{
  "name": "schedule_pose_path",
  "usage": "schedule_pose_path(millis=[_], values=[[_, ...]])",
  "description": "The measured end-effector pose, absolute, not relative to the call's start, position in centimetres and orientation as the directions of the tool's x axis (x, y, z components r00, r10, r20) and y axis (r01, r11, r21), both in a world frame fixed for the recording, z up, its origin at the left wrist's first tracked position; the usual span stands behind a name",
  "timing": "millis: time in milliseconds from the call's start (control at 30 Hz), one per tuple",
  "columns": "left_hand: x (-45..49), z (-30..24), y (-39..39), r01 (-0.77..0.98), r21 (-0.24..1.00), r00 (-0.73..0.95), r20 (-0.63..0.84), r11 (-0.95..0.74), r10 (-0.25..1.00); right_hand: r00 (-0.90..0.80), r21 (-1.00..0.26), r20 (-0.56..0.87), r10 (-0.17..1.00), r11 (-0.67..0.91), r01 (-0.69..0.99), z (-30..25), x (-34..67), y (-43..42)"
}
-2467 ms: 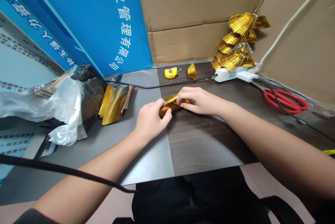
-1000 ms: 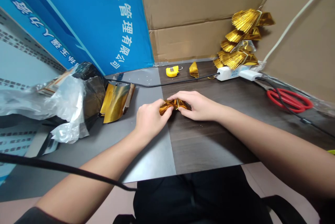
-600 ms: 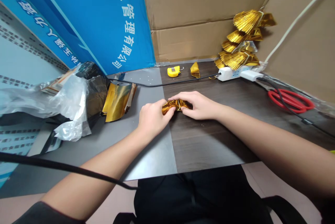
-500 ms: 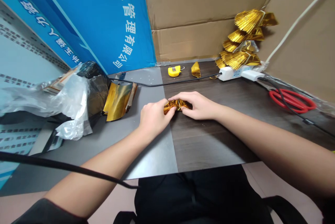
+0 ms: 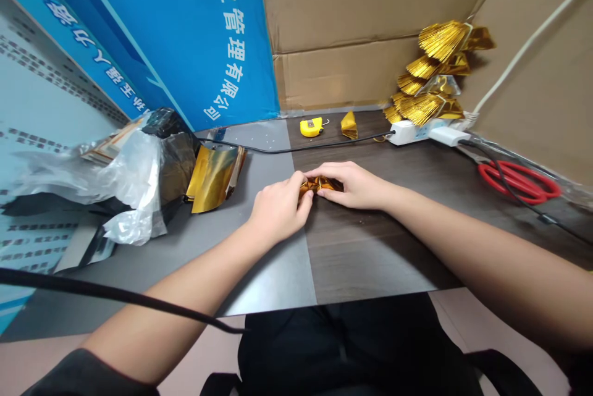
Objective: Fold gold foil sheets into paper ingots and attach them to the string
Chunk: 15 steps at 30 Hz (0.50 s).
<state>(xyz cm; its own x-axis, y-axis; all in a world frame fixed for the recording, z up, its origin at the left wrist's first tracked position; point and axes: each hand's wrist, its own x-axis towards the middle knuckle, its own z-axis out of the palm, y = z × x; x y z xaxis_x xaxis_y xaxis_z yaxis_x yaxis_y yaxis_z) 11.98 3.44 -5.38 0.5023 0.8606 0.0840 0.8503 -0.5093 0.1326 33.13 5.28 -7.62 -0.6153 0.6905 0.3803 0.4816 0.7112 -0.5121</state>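
Between my hands, just over the dark wood-grain part of the desk, is a piece of gold foil paper (image 5: 319,185) with a thin band around its middle. My left hand (image 5: 280,206) pinches its left end, thumb in front. On the other end my right hand (image 5: 353,186) closes with thumb and fingers. Much of the foil is hidden behind the fingers. To the left of my left hand lies a curved stack of gold foil sheets (image 5: 210,178). A small folded gold piece (image 5: 349,125) sits farther back, beside a yellow tape measure (image 5: 311,127).
Several tied gold foil fans (image 5: 430,75) are piled at the back right, by a white power strip (image 5: 407,132). Red-handled scissors (image 5: 519,183) lie at the right. Plastic bags (image 5: 139,180) crowd the left. A black cable (image 5: 273,151) crosses the back; cardboard panels (image 5: 343,78) stand behind.
My left hand has shifted slightly right along the foil and now covers more of its left end. The right hand stays nearly in place. The view has moved a little.
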Motion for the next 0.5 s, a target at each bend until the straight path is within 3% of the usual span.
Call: schedule_pose_path(millis=[267,500], values=[[10.8,-5.7,4.5,0.807,0.203,0.511,0.232,-0.555,0.828,-0.583,-0.511,0.360,0.729,0.676,0.530,-7.7,33.5,5.2],[11.5,-6.4,4.3,0.786,0.194,0.533,0.267,-0.587,0.803,-0.532,-0.489,0.274,0.801,0.593,0.640,-8.6,32.6,5.3]])
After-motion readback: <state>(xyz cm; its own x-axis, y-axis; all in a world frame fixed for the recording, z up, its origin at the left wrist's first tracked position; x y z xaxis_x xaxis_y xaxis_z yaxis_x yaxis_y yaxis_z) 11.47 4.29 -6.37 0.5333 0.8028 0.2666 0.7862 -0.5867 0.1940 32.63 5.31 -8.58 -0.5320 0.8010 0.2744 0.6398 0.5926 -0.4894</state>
